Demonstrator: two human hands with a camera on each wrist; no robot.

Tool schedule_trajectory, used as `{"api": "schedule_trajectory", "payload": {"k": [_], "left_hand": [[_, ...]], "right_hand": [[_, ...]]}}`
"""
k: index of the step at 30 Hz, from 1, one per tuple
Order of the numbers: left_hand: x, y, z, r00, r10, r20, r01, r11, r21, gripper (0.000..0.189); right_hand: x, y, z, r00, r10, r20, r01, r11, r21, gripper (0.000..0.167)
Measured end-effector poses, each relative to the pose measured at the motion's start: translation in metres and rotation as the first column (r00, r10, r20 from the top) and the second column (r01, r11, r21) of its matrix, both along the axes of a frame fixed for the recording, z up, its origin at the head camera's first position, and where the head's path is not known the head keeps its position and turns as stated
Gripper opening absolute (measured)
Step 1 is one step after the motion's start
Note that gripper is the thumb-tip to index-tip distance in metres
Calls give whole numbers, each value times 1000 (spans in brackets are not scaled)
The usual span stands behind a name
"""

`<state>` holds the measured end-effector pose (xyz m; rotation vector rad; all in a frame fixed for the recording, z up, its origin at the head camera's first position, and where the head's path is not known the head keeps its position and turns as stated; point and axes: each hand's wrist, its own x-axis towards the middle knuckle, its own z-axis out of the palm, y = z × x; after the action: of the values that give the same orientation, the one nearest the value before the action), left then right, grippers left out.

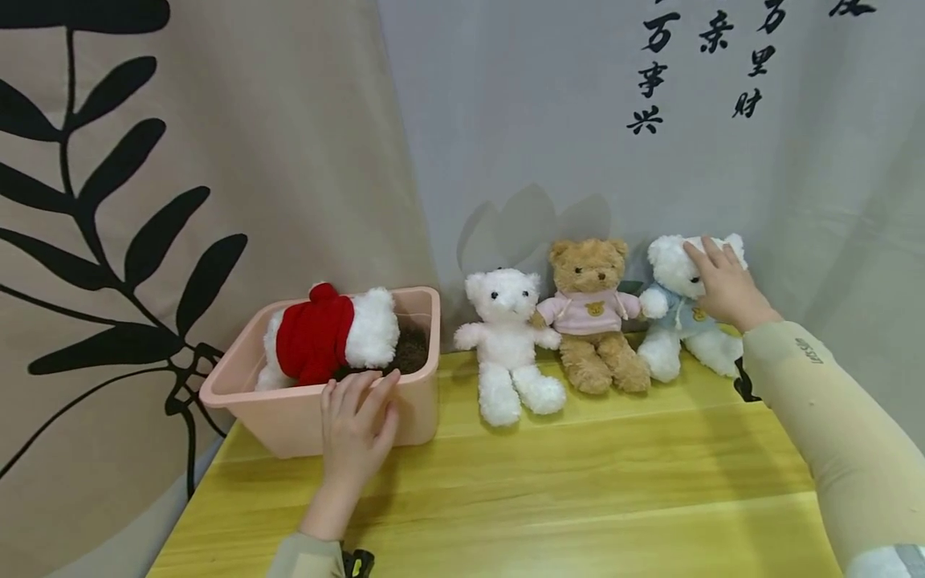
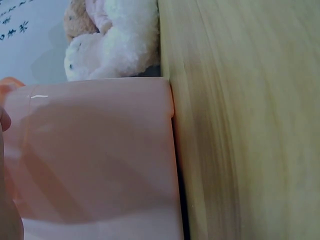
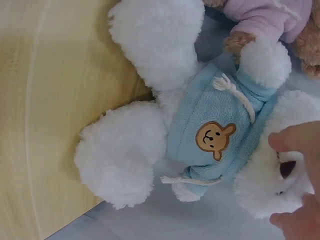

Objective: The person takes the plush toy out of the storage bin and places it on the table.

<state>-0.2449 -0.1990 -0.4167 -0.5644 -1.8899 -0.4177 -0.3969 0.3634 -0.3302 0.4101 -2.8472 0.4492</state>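
Note:
At the front rim of a pink planter box (image 1: 289, 425), my left hand (image 1: 357, 421) has its fingers lying over the edge, loosely bent. In the planter a white plush toy in red knitted clothing (image 1: 307, 337) lies on its side on dark soil (image 1: 412, 353). My right hand (image 1: 733, 281) touches the head of a white teddy bear in a blue hoodie (image 3: 215, 125), fingers spread. In the right wrist view its fingertips lie on either side of the bear's muzzle. That bear sits upright at the back right of the table.
A brown teddy bear in a pink hoodie (image 1: 588, 313) sits beside the blue-hooded one. Left of it, next to the planter, sits a plain white teddy bear (image 1: 506, 337). The wooden table (image 1: 549, 498) meets a fabric backdrop (image 1: 535, 104) behind the bears.

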Motion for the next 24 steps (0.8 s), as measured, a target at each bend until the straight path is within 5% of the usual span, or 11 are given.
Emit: {"api": "schedule_trajectory", "payload": {"k": [9, 17, 24], "left_hand": [[1, 1, 0, 1000, 2, 6, -2, 1000, 3, 37], [3, 2, -1, 1000, 2, 21, -2, 1000, 3, 38], [3, 0, 0, 1000, 6, 14, -6, 1000, -1, 38]], "right_hand": [[8, -1, 1, 998, 12, 54, -15, 998, 66, 101], [13, -8, 18, 1000, -10, 28, 6, 988, 157, 91], [11, -61, 51, 999, 49, 23, -48, 998, -42, 79]]}}
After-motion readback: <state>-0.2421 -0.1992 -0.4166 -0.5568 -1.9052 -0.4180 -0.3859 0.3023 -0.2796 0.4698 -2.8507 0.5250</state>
